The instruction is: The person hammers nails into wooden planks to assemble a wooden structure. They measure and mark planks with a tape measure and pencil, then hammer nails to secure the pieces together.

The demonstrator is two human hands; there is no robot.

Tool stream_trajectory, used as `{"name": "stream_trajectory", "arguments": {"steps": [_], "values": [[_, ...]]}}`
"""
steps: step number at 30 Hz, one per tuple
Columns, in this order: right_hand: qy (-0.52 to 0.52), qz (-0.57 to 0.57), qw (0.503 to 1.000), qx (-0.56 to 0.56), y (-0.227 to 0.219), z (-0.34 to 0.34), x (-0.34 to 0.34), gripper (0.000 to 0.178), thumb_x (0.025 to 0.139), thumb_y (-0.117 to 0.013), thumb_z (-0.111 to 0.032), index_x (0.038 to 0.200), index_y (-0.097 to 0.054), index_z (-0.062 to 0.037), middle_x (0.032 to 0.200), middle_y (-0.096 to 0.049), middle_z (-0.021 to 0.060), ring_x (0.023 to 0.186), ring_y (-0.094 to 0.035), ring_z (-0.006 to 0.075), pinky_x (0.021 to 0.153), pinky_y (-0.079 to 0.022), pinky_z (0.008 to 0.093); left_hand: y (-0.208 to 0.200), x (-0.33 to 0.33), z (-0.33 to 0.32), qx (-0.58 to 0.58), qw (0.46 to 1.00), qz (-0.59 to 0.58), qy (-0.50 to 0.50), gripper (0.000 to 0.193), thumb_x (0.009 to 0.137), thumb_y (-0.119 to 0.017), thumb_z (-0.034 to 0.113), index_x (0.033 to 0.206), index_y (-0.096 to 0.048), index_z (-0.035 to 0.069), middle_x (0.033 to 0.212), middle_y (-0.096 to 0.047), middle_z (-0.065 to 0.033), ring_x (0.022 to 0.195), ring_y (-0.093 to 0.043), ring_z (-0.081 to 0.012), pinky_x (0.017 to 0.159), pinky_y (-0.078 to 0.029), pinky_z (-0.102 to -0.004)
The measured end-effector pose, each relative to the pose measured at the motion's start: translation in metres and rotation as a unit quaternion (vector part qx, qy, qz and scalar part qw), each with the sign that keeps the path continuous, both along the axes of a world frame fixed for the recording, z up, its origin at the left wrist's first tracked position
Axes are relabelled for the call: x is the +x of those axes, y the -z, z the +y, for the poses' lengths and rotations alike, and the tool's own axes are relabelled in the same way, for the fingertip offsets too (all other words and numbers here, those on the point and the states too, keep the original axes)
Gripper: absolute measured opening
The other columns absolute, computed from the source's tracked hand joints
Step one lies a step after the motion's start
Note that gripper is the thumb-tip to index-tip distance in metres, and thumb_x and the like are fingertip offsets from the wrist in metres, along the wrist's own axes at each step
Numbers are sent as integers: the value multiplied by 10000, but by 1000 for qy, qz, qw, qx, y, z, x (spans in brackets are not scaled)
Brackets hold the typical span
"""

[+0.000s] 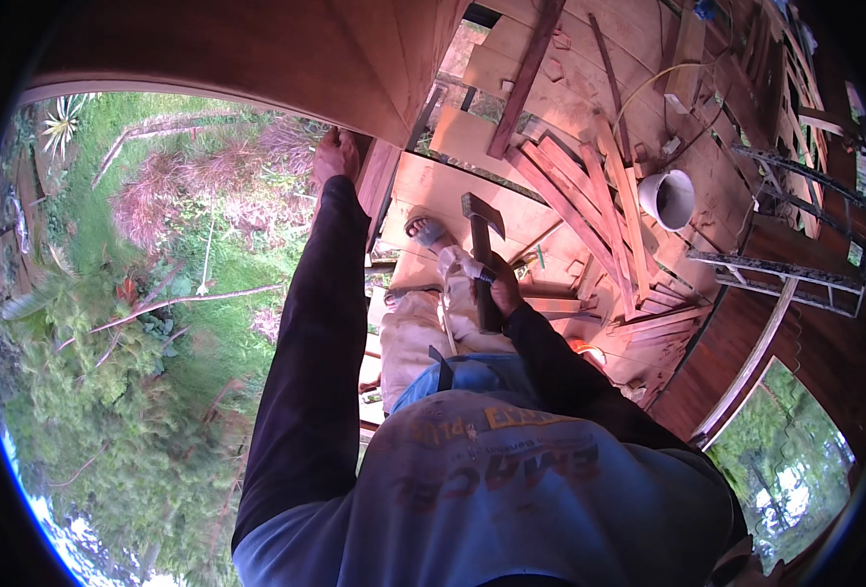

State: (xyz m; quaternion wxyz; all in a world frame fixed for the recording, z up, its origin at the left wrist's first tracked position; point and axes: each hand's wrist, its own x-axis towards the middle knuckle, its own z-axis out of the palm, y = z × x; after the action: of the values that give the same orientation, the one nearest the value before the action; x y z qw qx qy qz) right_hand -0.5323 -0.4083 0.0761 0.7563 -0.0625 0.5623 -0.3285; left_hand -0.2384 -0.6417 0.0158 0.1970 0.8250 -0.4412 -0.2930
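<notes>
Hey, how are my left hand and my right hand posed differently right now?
Your left hand is stretched far out, at the edge of the large brown panel, while your right hand is nearer your body. The right hand is closed around a hammer; the left has its fingers bent, but whether it grips anything is hard to tell. Both come out of dark sleeves.

daylight washes pinkish over a raised floor [423, 191] of pale sheets, some parted by dark gaps, in a half-open wooden structure. a broad brown panel wall [227, 49] spans the upper left, bordering a garden [198, 338] of green grass, leafy shrubs and pinkish plants. at right, a dark metal frame [795, 274] stands near a reddish-brown wall [809, 333], with trees and bright sky visible through an opening [785, 460] below.
</notes>
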Motion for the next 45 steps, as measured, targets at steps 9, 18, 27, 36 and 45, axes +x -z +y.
{"name": "stream_trajectory", "arguments": {"steps": [9,18,27,36,45], "values": [[-223,281,918,-167,3,-36,57,526,846,-819,-379,1184,-623,-27,947,-679,86,900,-645,191,835,-510,346,23,66,73,119,986,-42,111,697,922,-535,693,1043,-679,21,964,-718,-244,959,-680,-470,843,-523,-522],[-124,412,834,-344,84,-29,117,305,837,-714,-120,1121,-620,-60,947,-706,168,913,-698,373,830,-535,449,12,42,69,79,989,-89,93,861,896,-456,808,985,-681,-18,938,-708,-289,962,-666,-494,867,-506,-535],[-34,391,817,-422,144,-77,155,238,761,-759,-102,980,-664,-105,879,-706,124,840,-710,365,724,-579,425,20,48,70,77,988,-90,97,942,877,-440,849,969,-685,-56,886,-698,-291,931,-674,-484,846,-499,-526],[-50,380,779,-496,161,-104,147,218,727,-741,-99,918,-639,-127,869,-683,95,820,-698,353,705,-573,432,23,48,70,76,989,-78,105,873,928,-441,788,1129,-723,-14,981,-741,-199,964,-704,-352,873,-512,-439],[-72,369,799,-468,170,-103,147,222,729,-742,-107,932,-651,-118,883,-691,101,842,-698,361,729,-573,437,22,46,72,62,990,-75,100,854,945,-435,769,1089,-734,-18,899,-731,-170,861,-684,-328,823,-505,-432]]}}
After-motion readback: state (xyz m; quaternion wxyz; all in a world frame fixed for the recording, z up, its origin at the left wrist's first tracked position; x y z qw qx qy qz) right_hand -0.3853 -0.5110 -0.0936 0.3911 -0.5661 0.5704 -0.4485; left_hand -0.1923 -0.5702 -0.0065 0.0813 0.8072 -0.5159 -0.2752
